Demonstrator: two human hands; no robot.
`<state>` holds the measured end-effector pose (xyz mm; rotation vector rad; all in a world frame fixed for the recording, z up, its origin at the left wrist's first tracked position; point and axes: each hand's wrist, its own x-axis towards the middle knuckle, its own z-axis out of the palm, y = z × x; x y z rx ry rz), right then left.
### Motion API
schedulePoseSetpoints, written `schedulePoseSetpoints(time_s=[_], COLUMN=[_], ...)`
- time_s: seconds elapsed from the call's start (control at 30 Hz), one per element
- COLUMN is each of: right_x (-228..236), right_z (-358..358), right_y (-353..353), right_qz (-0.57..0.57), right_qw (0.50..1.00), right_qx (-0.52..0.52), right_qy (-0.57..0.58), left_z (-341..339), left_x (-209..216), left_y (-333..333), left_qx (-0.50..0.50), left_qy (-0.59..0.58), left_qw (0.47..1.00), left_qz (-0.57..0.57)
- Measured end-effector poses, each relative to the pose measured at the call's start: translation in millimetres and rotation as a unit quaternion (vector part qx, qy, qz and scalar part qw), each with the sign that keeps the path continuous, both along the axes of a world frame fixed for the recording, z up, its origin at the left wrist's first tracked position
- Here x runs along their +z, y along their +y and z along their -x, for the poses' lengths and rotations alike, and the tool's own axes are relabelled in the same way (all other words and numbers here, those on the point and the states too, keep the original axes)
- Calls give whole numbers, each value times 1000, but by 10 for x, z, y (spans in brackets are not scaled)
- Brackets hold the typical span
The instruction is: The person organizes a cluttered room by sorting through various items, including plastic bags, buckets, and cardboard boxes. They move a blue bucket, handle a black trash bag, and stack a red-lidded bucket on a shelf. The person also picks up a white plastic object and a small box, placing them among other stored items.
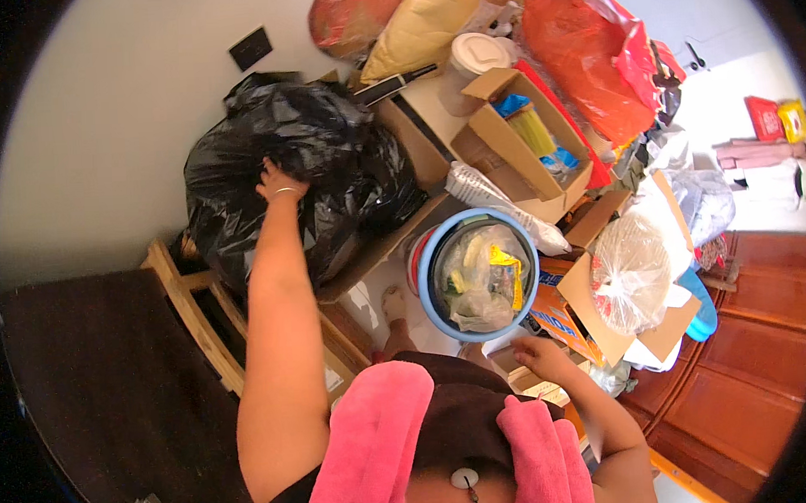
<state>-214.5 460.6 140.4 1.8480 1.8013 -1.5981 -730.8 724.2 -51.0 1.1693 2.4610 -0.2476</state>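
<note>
My left arm stretches forward to a bulging black plastic bag (pixel 326 133) at the left. The bent fingers of my left hand (pixel 281 182) grip the bag's crinkled plastic near its middle. Lower down on the right, my right hand (pixel 544 359) hangs with loosely bent fingers, somewhat apart, and nothing visible in them. Just ahead of it stands a blue-rimmed bucket (pixel 431 306) lined with a dark bag. Inside lie clear plastic wrappings (pixel 473 284) and a yellow packet (pixel 505 276). The black bag leans against a cardboard box (pixel 407 143).
A wooden frame (pixel 194 301) and a dark panel (pixel 102 372) stand left. Ahead are an open carton (pixel 516 157), a white-lidded tub (pixel 479 53) and a red bag (pixel 584 64). Right of the bucket, a box (pixel 594 306) holds a plastic-wrapped bundle (pixel 633 273), near brown wooden panels (pixel 749 353).
</note>
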Motion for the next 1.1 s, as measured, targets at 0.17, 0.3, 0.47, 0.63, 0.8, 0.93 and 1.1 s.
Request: schedulePoseSetpoints(time_s=[0.17,0.3,0.47,0.63,0.8,0.93,1.1], right_x=[-2,-121,-81,-215,-445,-947,-1114], right_z=[-490,-712,-781,-1190,-1696,-2078,-2149], right_y=[-487,-746,-792,-1198,-1936,-2766,-2884], right_qz=[-15,-9,-20,-24,58,117,180], right_qw=[994,980,991,968,927,878,815], right_qx=[-99,-172,-99,-227,-324,-456,-549], right_qy=[-35,-96,-86,-100,-181,-89,-45], left_z=[217,12,-1057,-600,-778,-679,-652], left_x=[1059,1235,1286,812,814,878,1153], left_y=[-98,-448,-284,334,493,120,-913], left_qx=[94,20,-379,-201,-138,-195,-170], left_qy=[-457,-119,95,154,151,141,168], left_qw=[870,853,860,967,968,958,918], left_qz=[-161,-507,-330,6,145,-155,-317])
